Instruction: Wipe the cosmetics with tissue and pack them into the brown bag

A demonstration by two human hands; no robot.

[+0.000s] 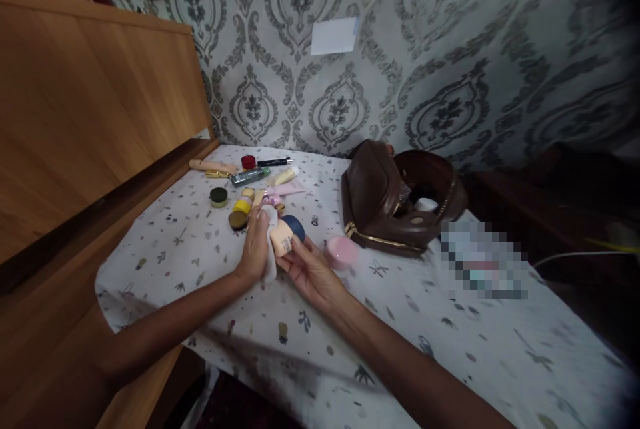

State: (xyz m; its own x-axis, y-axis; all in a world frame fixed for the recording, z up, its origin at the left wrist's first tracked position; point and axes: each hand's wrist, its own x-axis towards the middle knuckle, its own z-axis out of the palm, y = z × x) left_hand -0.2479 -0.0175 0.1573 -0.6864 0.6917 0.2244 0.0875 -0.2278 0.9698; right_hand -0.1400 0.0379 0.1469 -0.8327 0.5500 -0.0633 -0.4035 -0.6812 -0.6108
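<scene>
Both hands meet over the front middle of a patterned white cloth (210, 289). My left hand (255, 250) is closed on a white wipe (271, 262), which lies against the left side of a peach bottle (281, 240). The bottle has a dark blue cap (295, 226) and is tilted, cap to the upper right. Fingers of my right hand (313, 276) are wrapped round its lower right side. Just right of that hand stands a pink jar (342, 252). Behind my left hand are a brown-lidded jar (238, 219) and a yellow item (243, 206).
A brown bag (375, 196) stands unzipped at the right, with a white item (426, 204) inside. Tubes, a dark green jar (219, 197), a red-lidded jar (248, 162) and a black pen-like item (273, 162) lie at the back left. Wooden furniture (100, 76) borders the left.
</scene>
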